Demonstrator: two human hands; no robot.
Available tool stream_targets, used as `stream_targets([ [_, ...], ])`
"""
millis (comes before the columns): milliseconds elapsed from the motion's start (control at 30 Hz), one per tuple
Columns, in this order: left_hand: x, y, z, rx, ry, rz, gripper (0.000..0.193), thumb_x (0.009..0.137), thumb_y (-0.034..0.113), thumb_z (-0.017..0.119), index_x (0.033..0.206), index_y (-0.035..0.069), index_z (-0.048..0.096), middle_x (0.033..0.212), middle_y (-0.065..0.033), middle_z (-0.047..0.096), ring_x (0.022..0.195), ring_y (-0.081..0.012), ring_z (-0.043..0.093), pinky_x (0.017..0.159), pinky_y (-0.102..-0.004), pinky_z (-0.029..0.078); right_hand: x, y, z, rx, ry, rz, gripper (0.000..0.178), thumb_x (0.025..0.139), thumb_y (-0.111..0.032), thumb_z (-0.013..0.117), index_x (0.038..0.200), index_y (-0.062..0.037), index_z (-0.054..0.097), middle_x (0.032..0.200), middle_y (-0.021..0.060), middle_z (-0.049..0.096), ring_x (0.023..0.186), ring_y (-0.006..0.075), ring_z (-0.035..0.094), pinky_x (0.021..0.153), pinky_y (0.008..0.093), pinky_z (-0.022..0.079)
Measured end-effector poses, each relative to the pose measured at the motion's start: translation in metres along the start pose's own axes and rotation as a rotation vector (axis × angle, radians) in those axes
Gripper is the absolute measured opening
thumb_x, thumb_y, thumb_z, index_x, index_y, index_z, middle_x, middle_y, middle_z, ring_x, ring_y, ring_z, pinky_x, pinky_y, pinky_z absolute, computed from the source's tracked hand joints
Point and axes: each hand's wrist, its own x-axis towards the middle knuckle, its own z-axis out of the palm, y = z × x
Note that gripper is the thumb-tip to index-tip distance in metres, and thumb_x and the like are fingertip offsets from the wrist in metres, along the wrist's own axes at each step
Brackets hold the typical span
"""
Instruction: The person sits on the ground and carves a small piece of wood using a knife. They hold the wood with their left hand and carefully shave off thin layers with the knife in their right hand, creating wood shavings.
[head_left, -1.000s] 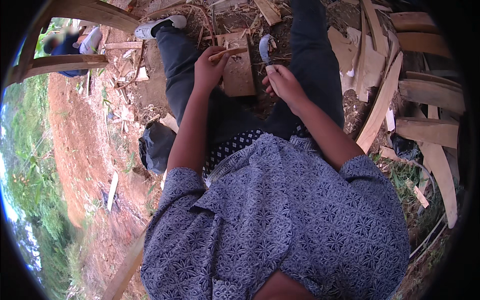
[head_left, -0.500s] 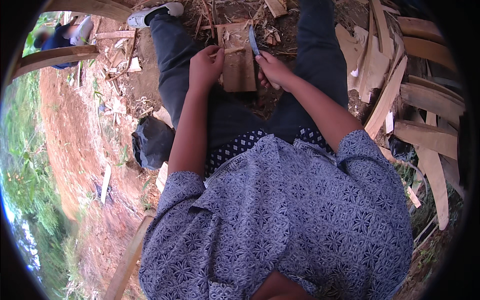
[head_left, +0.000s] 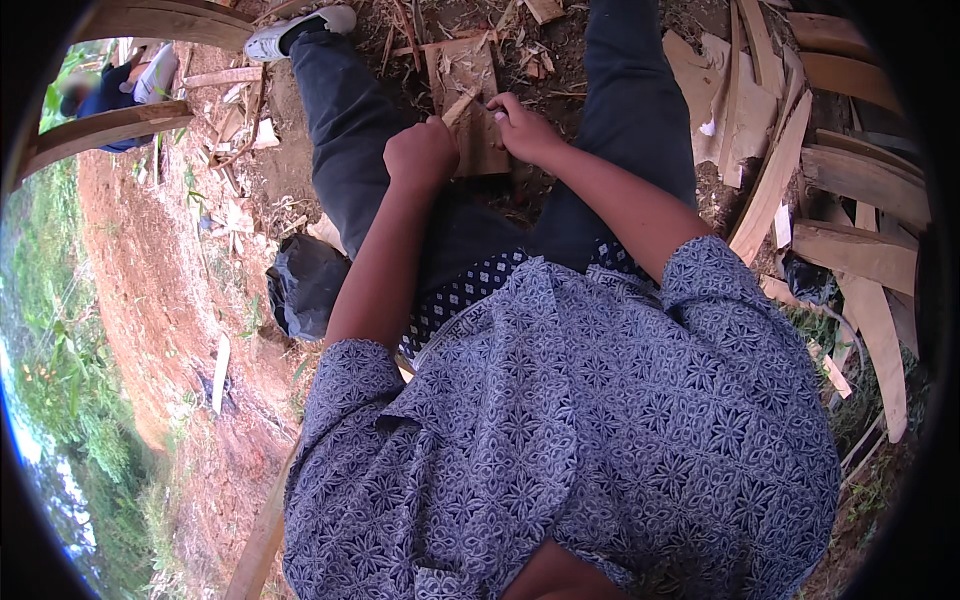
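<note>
My left hand [head_left: 422, 155] is closed around a small pale stick of wood [head_left: 460, 105], whose far end sticks out above the fist. Close to its right, my right hand [head_left: 525, 130] is closed on a knife [head_left: 482, 101]. Only a little of the knife shows, dark and short at this angle, pointing left toward the stick. Whether blade and stick touch, I cannot tell. Beneath both hands a flat wooden board [head_left: 485, 158] lies on the ground between my legs.
Wood shavings [head_left: 537, 65] litter the soil beyond the board. Curved planks [head_left: 855, 180] are piled on the right, beside a flat pale sheet [head_left: 695, 100]. A black plastic bag [head_left: 305, 285] sits by my left thigh. Another person [head_left: 120, 100] is at the far left, near a curved beam [head_left: 110, 133].
The knife has swung from pointing away from me to pointing left at the stick. The left hand has turned into a fist, and the stick now slants away. My hands are nearer each other.
</note>
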Motion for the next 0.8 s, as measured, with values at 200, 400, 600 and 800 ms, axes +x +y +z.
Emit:
stream_targets([
  [200,0.004,-0.008,0.013,0.034,-0.049,0.011,0.037,0.102,0.038,0.047,0.099,0.006,0.066,0.09,-0.0172,0.075,0.085,-0.034,0.074,0.072,-0.0464,0.058,0.006,-0.024,0.0,-0.148,-0.019,-0.025,0.024,0.1,-0.032,0.052,0.118,-0.0173,0.061,0.105,0.0142,0.071,0.101,0.0379,0.067,0.086,0.0515,0.051],
  [400,0.008,-0.005,0.011,0.062,-0.155,-0.023,0.034,0.102,0.031,0.047,0.104,0.004,0.066,0.098,-0.0174,0.075,0.091,-0.0333,0.074,0.075,-0.0455,0.059,0.006,-0.047,-0.009,-0.318,-0.051,0.049,0.022,0.099,-0.033,0.054,0.114,-0.0202,0.063,0.104,0.0132,0.071,0.1,0.0356,0.067,0.083,0.05,0.052],
  [600,0.012,-0.008,0.01,0.066,-0.203,-0.029,0.025,0.098,0.019,0.048,0.107,0.003,0.066,0.098,-0.0176,0.075,0.092,-0.0336,0.074,0.077,-0.0446,0.059,0.018,-0.055,0.003,-0.36,-0.004,0.112,0.021,0.099,-0.03,0.053,0.115,-0.0223,0.064,0.108,0.0128,0.07,0.105,0.0348,0.066,0.085,0.0493,0.052],
  [800,0.013,-0.005,0.01,0.081,-0.189,0.0,0.022,0.096,0.014,0.05,0.106,0.001,0.065,0.095,-0.0193,0.075,0.088,-0.0355,0.075,0.073,-0.0444,0.06,0.054,-0.033,0.012,-0.462,0.118,0.216,0.022,0.099,-0.036,0.056,0.112,-0.0209,0.065,0.1,0.0113,0.071,0.097,0.0328,0.068,0.081,0.0473,0.053],
])
